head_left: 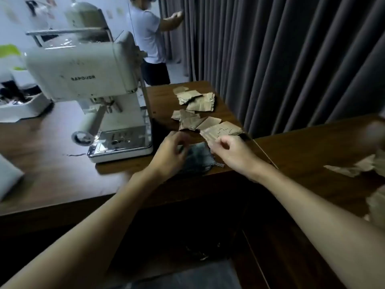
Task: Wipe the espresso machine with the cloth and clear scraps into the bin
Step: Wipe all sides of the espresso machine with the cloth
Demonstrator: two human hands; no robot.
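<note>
Both hands meet over a grey cloth that lies at the front edge of the dark wooden tabletop, just right of the espresso machine. The left hand lies on the cloth's left side with its fingers curled down into the fabric, gripping it. The right hand has its fingers bent where the cloth's upper right corner meets the nearest scrap; motion blur hides whether it pinches the cloth, the scrap or nothing.

Torn brown cardboard scraps are scattered behind the cloth, from the hands back toward the far corner of the tabletop, near the dark curtain. More scraps lie on the wooden surface at the far right.

The cream-coloured machine stands upright, its handle pointing forward and left. A white tray sits behind it at the left. Another person stands at the curtain in the background.
</note>
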